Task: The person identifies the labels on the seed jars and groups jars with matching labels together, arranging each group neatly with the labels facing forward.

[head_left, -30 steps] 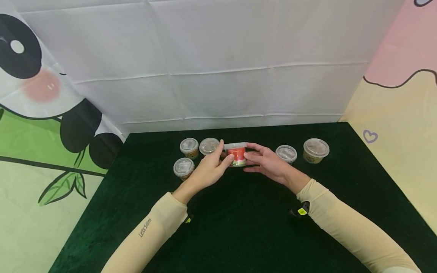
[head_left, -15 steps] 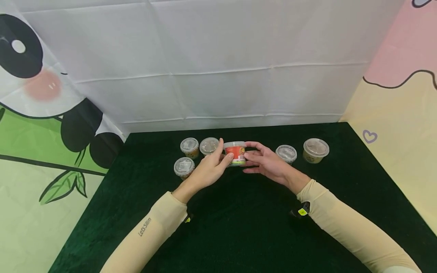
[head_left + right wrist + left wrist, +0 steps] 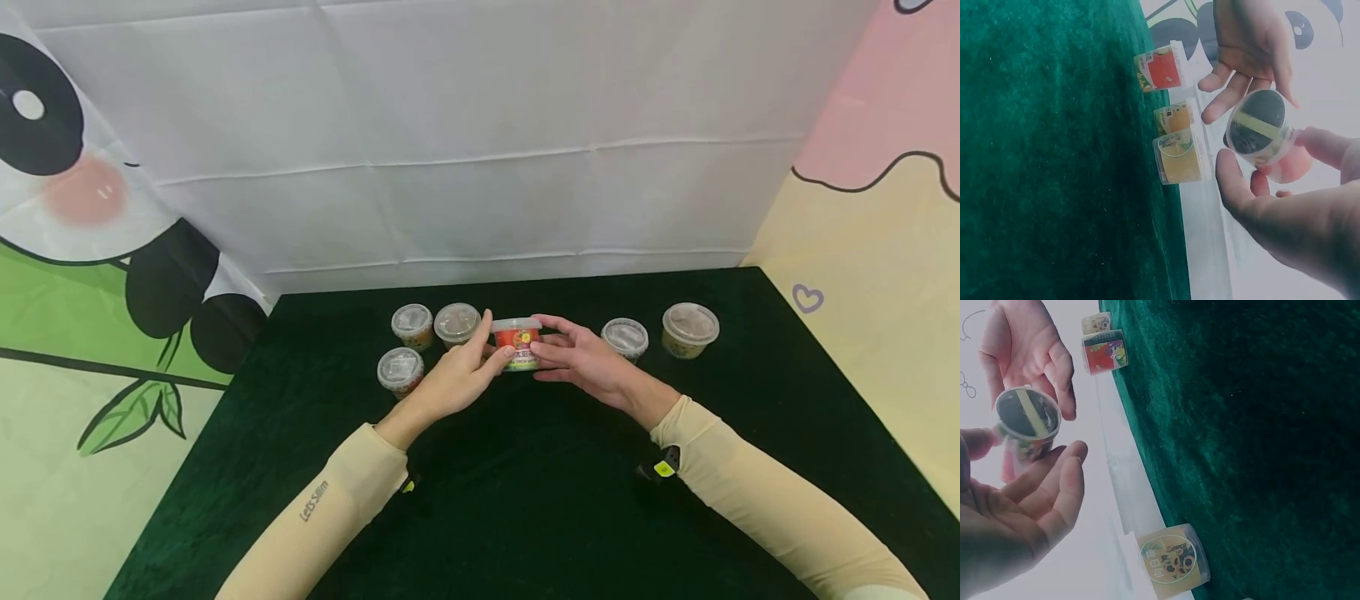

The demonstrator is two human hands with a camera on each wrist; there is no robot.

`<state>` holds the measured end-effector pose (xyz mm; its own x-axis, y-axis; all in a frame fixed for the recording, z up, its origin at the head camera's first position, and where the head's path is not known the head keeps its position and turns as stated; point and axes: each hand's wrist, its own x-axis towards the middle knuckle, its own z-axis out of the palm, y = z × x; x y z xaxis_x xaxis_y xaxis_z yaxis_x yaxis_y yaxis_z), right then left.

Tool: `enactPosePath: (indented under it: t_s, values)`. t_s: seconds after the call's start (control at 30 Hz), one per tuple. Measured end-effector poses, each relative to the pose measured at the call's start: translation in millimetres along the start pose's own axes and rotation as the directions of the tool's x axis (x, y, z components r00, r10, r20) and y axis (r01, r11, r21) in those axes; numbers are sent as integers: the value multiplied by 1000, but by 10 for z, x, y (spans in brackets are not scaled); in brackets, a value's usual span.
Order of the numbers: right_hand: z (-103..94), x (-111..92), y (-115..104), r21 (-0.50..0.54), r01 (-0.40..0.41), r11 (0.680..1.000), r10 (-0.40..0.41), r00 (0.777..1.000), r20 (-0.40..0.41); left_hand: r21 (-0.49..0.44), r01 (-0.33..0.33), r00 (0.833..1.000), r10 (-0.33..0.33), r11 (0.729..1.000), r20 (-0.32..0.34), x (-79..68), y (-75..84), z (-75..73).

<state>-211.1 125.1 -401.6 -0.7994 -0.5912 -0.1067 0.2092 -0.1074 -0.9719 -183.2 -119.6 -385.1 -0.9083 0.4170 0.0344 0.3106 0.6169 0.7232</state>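
Note:
Between both hands, raised over the dark green cloth, is a small clear plastic tub [image 3: 517, 343] with a pale lid and a red label bearing a yellow mark. My left hand [image 3: 453, 379] grips its left side, thumb at the lower front. My right hand [image 3: 592, 362] holds the right side with thumb and fingertips, the index finger near the lid's edge. The left wrist view shows the tub's dark round base [image 3: 1029, 412] with a pale strip across it. In the right wrist view, fingers of both hands surround the tub [image 3: 1260, 128].
Three lidded tubs stand to the left: one at the back [image 3: 412, 327], one beside it [image 3: 457, 323] partly behind my left thumb, one in front [image 3: 401, 371]. On the right are a smaller tub [image 3: 625, 337] and a larger one [image 3: 690, 329]. White cloth [image 3: 480, 200] hangs behind.
The held tub has turned between the hands, so a different part of its red label, with a yellow mark, faces me. Both hands stay nearly in place.

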Motion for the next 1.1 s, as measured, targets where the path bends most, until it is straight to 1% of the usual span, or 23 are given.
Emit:
enactPosePath:
  t_s: [0.1,0.17,0.5,0.8,1.1]
  values:
    - [-6,7,-1,14,4,1000,-4,1000,1,-29,-12,1000,13,1000,27,-5,-1,-3]
    - [-12,6,-7,21,3,1000,-3,1000,9,-35,-18,999,19,999,33,-2,0,-4]
    - [-12,21,-19,37,-13,999,12,1000,18,-48,-29,999,30,998,37,9,-12,-23]
    - [-8,19,2,23,-16,1000,14,999,50,-34,-25,998,27,999,48,-5,-51,-38]
    - [4,18,1,13,-18,1000,17,997,74,-46,-21,998,23,999,56,-31,-81,-64]
